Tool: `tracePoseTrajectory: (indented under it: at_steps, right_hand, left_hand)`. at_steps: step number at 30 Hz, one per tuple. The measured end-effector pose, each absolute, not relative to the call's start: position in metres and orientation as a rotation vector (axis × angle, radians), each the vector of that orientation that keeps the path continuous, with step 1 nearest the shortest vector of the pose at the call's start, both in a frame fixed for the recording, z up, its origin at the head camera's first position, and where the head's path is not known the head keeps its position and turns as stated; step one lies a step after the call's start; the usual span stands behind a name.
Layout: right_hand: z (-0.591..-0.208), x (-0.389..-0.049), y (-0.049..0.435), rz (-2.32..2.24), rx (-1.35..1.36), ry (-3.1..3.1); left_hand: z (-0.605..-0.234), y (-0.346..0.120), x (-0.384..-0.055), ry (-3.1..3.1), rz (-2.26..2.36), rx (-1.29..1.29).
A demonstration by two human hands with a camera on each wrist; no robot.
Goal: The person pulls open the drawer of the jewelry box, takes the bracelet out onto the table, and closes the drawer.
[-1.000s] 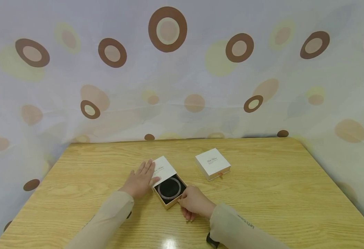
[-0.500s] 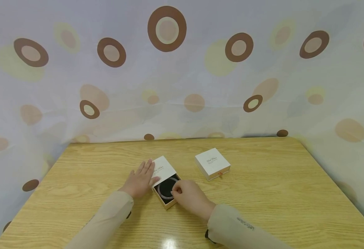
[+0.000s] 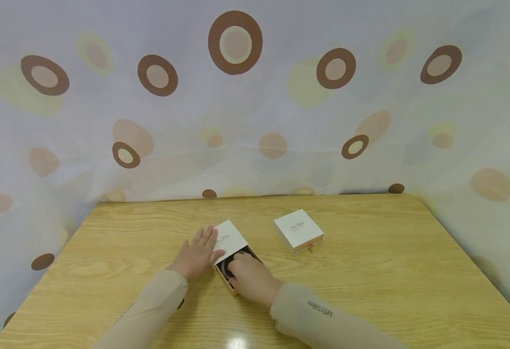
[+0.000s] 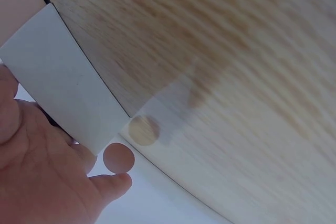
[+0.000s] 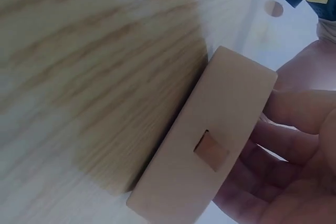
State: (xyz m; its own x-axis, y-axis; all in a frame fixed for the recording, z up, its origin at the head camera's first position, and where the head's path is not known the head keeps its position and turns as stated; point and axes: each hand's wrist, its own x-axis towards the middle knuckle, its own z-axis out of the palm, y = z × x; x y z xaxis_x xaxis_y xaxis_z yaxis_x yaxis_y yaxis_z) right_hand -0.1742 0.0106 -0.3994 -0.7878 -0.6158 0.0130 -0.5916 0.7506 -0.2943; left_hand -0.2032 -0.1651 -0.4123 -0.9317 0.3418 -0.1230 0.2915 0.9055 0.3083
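A white sliding gift box [image 3: 234, 238] lies on the table with its tan drawer [image 3: 227, 285] pulled partly out toward me. Inside, on black lining, sits a pale bangle [image 3: 224, 269], partly covered by my right hand. My left hand [image 3: 195, 256] rests on the box's white sleeve, fingers stretched forward; the left wrist view shows it beside the sleeve's side wall [image 4: 68, 80]. My right hand [image 3: 255, 280] reaches over the drawer with bent fingers at the bangle. Its fingertips are hidden, so their hold is unclear. The drawer front [image 5: 231, 95] carries a small ribbon tab [image 5: 212, 151].
A second white box [image 3: 299, 230], closed and with an orange tab, lies to the right and farther back. The wood-grain table [image 3: 368, 271] ends at a patterned cloth [image 3: 277, 106] hanging behind it and along both sides.
My right hand has left the drawer's front right corner and moved left and inward over the bangle. My left hand and both boxes have stayed in place.
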Motion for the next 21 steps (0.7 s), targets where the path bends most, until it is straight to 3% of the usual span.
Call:
tracePoseTrajectory:
  at_steps: [13, 21]
  right_hand:
    - [-0.4052, -0.1719, 0.0058, -0.166, -1.147, 2.951]
    - [-0.4041, -0.1692, 0.0086, -0.304, -1.058, 2.962]
  left_hand:
    - [-0.4117, -0.1653, -0.2029, 2.889, 0.446, 0.48]
    - [-0.4103, -0.1649, -0.2023, 2.892, 0.454, 0.481]
